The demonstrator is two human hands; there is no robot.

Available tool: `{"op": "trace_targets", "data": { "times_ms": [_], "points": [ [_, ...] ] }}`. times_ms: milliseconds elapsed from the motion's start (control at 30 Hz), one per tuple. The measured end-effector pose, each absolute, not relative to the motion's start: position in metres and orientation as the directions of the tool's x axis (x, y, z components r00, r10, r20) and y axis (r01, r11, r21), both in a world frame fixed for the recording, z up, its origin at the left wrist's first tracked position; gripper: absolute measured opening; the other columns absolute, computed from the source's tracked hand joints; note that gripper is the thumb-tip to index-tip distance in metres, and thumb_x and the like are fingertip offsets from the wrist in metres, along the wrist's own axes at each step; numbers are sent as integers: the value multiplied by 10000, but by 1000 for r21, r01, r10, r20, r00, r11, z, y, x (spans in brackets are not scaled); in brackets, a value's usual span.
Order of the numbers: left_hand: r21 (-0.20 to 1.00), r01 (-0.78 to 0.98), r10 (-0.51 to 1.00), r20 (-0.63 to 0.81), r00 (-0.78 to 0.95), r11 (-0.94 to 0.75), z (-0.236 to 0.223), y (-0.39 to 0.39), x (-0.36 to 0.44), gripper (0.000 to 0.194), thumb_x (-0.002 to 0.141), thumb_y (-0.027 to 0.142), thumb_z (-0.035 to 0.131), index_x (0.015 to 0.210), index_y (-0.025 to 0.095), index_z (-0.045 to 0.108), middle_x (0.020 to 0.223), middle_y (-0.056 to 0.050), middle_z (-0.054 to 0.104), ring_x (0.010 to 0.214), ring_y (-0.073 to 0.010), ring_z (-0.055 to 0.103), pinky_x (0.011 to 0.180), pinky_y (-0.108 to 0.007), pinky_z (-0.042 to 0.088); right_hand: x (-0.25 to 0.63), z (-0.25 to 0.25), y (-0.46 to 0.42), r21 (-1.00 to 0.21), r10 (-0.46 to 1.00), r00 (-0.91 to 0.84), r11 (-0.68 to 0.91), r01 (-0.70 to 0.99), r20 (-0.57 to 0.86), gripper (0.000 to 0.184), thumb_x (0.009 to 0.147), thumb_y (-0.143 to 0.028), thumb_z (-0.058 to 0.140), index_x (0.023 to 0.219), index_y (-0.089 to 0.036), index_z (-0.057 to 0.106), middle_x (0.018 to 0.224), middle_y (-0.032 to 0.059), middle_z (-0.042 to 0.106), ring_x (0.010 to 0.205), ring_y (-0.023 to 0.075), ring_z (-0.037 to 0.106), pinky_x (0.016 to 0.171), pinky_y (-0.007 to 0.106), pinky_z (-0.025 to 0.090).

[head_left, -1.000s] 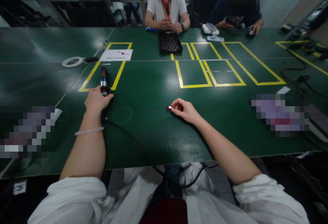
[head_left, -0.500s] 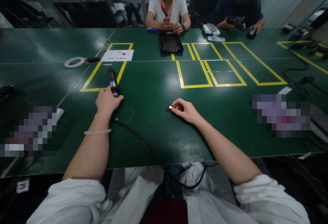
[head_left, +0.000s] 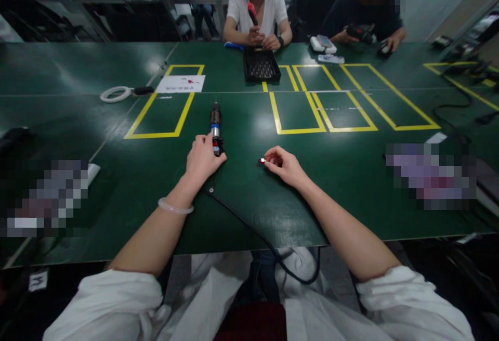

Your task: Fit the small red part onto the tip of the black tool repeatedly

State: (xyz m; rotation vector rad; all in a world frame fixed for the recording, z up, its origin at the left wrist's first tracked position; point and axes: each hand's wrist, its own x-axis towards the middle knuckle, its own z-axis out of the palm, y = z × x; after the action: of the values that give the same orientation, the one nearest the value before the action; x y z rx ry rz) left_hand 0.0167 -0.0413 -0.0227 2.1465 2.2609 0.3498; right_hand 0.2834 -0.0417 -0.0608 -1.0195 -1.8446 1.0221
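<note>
My left hand (head_left: 202,158) is closed round the rear end of a corded electric screwdriver (head_left: 215,122), which lies on the green table (head_left: 241,195) pointing away from me. Its black cable (head_left: 253,232) trails back over the table's near edge. My right hand (head_left: 284,164) rests on the table a little to the right, its fingertips pinching a small red and silver part (head_left: 262,160). The two hands are about a hand's width apart.
Yellow tape rectangles (head_left: 296,112) mark the table. A black tray (head_left: 261,65), a white paper (head_left: 180,83) and a white ring (head_left: 115,93) lie farther off. Two people sit across the table with tools. Cables (head_left: 456,107) run at the right.
My left hand has slid the screwdriver to the right, out of the yellow rectangle and close to my right hand. The right hand has stayed in place with the small part.
</note>
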Motion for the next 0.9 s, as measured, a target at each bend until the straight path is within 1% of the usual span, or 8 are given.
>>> {"op": "trace_targets", "data": {
  "times_ms": [100, 200, 300, 400, 600, 767, 900],
  "points": [
    [174, 983, 986, 161, 35, -64, -25, -50, 42, 666, 806, 389, 628, 1394, 138, 444, 1275, -167, 478, 1123, -323, 544, 892, -421, 531, 283, -61, -42, -883, 896, -355, 375, 281, 268, 161, 825, -278, 632, 951, -193, 581, 792, 3, 622, 668, 128, 554, 613, 260, 423],
    [209, 962, 975, 172, 139, -174, -28, -59, 64, 673, 809, 360, 619, 1416, 149, 421, 1284, -154, 488, 1117, -307, 551, 890, -403, 532, 284, -61, -42, -861, 893, -355, 396, 319, 279, 119, 823, -266, 633, 899, -197, 572, 753, -5, 604, 661, 130, 549, 613, 260, 421],
    [244, 930, 955, 185, 232, -273, -31, -68, 82, 673, 819, 348, 602, 1432, 156, 400, 1308, -157, 485, 1140, -305, 545, 910, -403, 525, 285, -61, -42, -841, 880, -374, 422, 339, 291, 106, 819, -249, 633, 885, -198, 568, 744, -9, 591, 653, 130, 544, 612, 262, 423],
    [262, 906, 938, 190, 289, -332, -32, -75, 92, 653, 820, 337, 599, 1421, 167, 410, 1311, -157, 484, 1155, -305, 539, 933, -413, 516, 286, -62, -42, -823, 866, -397, 449, 348, 304, 98, 818, -233, 631, 886, -197, 569, 763, -6, 585, 659, 131, 541, 626, 263, 429],
    [284, 887, 928, 190, 319, -363, -31, -79, 97, 634, 821, 326, 596, 1410, 167, 422, 1320, -157, 485, 1174, -305, 539, 956, -411, 508, 286, -61, -42, -807, 844, -441, 474, 352, 304, 107, 827, -231, 654, 889, -190, 577, 788, 1, 581, 669, 132, 531, 649, 265, 430],
    [291, 884, 926, 205, 316, -366, -33, -79, 96, 624, 830, 316, 586, 1412, 166, 418, 1341, -155, 486, 1184, -301, 538, 993, -413, 487, 286, -62, -41, -771, 828, -433, 522, 364, 356, 102, 821, -239, 675, 874, -184, 608, 829, 16, 559, 694, 137, 536, 666, 274, 441],
    [267, 889, 923, 206, 324, -372, -34, -80, 96, 641, 839, 330, 585, 1430, 162, 401, 1342, -159, 493, 1191, -307, 532, 987, -418, 485, 285, -61, -43, -838, 864, -409, 438, 327, 292, 157, 811, -269, 685, 923, -185, 615, 786, 6, 611, 649, 129, 551, 633, 265, 448]
  ]
}}
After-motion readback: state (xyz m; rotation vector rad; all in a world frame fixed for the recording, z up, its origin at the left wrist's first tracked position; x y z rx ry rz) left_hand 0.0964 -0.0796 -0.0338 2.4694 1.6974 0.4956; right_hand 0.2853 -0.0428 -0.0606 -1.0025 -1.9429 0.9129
